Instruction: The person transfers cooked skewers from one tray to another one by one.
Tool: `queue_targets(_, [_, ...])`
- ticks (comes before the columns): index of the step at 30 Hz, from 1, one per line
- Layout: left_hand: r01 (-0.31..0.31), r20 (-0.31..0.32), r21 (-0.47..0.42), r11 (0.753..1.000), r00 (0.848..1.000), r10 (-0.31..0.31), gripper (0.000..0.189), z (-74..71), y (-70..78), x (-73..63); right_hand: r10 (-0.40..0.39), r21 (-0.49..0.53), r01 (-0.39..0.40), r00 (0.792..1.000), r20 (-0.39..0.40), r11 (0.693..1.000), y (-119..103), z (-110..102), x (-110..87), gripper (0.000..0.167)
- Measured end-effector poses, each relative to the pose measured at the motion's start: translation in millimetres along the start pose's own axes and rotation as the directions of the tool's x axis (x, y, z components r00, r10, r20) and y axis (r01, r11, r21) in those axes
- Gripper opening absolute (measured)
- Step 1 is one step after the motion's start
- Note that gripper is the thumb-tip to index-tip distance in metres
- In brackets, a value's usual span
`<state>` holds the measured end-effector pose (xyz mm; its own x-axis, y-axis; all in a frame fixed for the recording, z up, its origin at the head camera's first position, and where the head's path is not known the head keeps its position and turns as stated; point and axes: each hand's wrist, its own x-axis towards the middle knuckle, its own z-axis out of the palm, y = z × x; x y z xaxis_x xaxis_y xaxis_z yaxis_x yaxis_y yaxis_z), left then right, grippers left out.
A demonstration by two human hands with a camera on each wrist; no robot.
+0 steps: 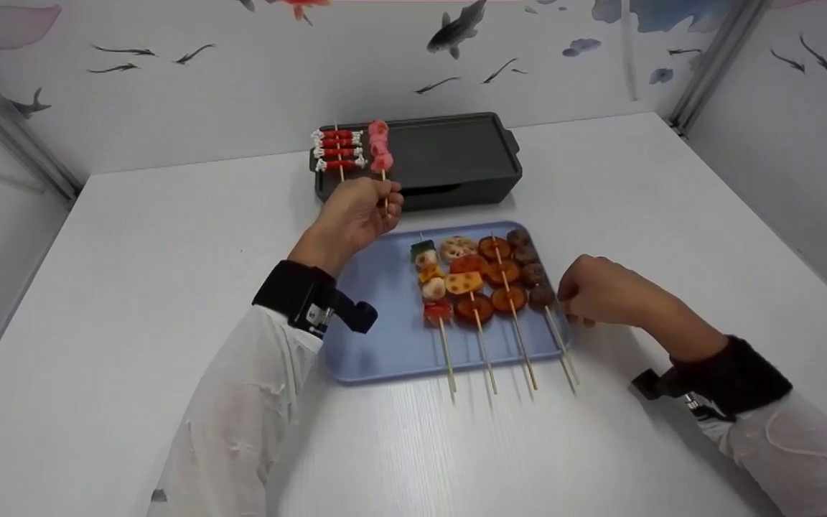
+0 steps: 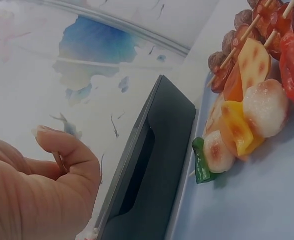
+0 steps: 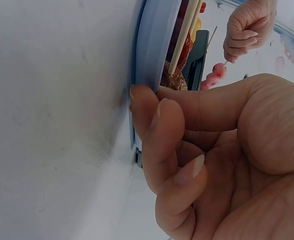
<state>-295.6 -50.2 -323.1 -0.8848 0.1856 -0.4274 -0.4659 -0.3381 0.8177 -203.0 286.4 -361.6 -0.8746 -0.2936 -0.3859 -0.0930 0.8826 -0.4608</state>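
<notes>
My left hand pinches the stick of a pink meat skewer over the left part of a black grill. Beside it on the grill lies a red-and-white skewer. My right hand is at the right edge of a blue tray, its thumb and fingertips pinching the rim in the right wrist view. On the tray lie a mixed vegetable skewer, a skewer with lotus slices, one of glossy brown rounds and one of dark meatballs.
The white table carries the grill at the back, close to the patterned wall, with the tray in front of it. Several skewer sticks jut over the tray's near edge. A side wall bounds the table on the right.
</notes>
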Motion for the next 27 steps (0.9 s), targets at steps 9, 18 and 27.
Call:
queue_targets(9, [-0.065,0.045,0.118,0.991,0.997,0.06,0.026,1.0,-9.4,-24.4,-0.012,0.016,0.012,1.0,0.004,1.0,2,0,-0.3,0.027])
queue_targets(18, [-0.081,0.052,0.244,0.966,0.996,0.07,0.028,-6.2,-22.8,-46.9,-0.007,0.019,0.007,1.0,0.0,1.0,1,1,-0.2,0.026])
queue_targets(27, [-0.119,0.099,0.307,0.944,0.991,0.093,0.032,-15.6,-40.2,-68.5,-0.007,0.011,0.007,1.0,0.0,1.0,1,0,-0.1,0.028])
